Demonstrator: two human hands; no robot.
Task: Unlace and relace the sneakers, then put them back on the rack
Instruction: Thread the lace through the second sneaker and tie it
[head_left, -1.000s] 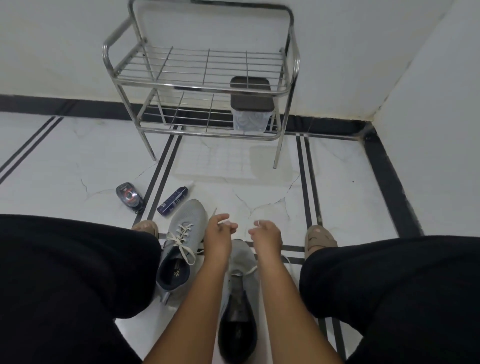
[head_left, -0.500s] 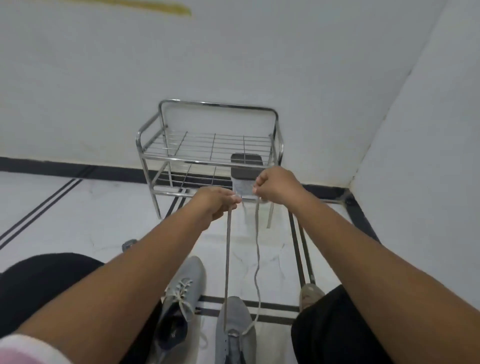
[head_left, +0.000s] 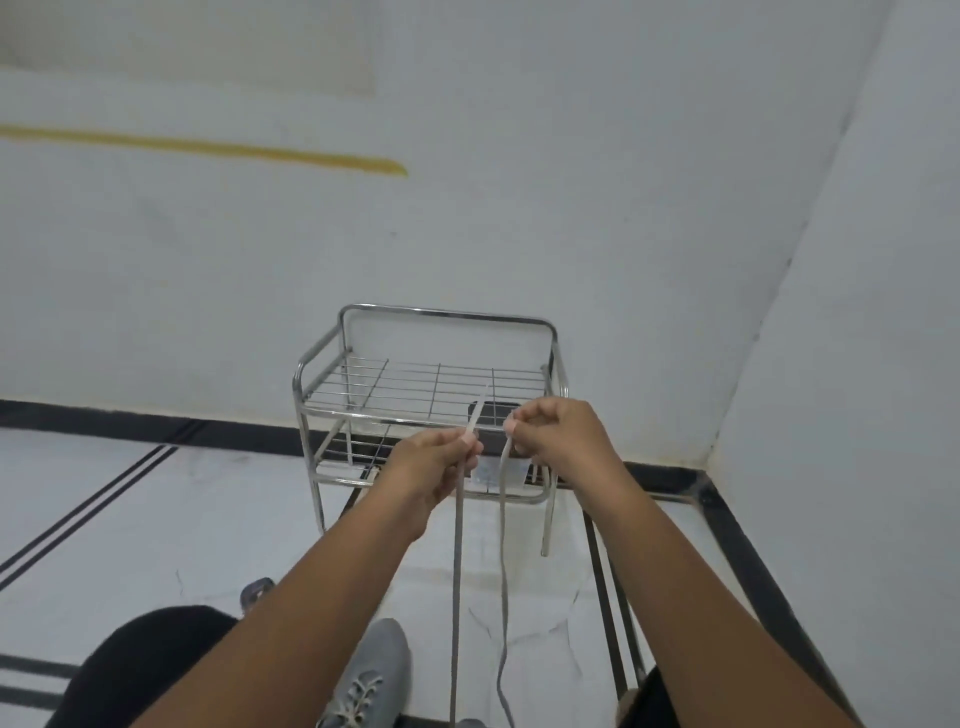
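— Sneakers: how many do you count from where you stand?

— One grey sneaker (head_left: 375, 680) shows plainly, on the white floor (head_left: 130, 519) between the seated person's knees, its own lace still threaded through the eyelets. A sliver of grey at the bottom edge, where the two raised strands end, may be a second; I cannot tell.

— Hands?

— Two, both raised in front of the rack (head_left: 431, 410). The left hand (head_left: 434, 473) pinches one end of a pale grey lace (head_left: 455, 597) between thumb and curled fingers, with a short tip sticking up above the grip. The right hand (head_left: 558, 439) pinches the other end the same way.

— Condition of that lace?

— Flat and light grey. The left strand runs down straight and taut; the right one hangs slacker, with a bend near the bottom. The strands sit near each other, apart.

— The rack?

— One, chrome wire, two shelves, against the white wall in the corner. A clear container with a dark lid (head_left: 493, 415) stands on the lower shelf, partly hidden by the hands.

— Anything else?

— One small dark object (head_left: 257, 590) on the floor beside the left forearm; too hidden to identify.
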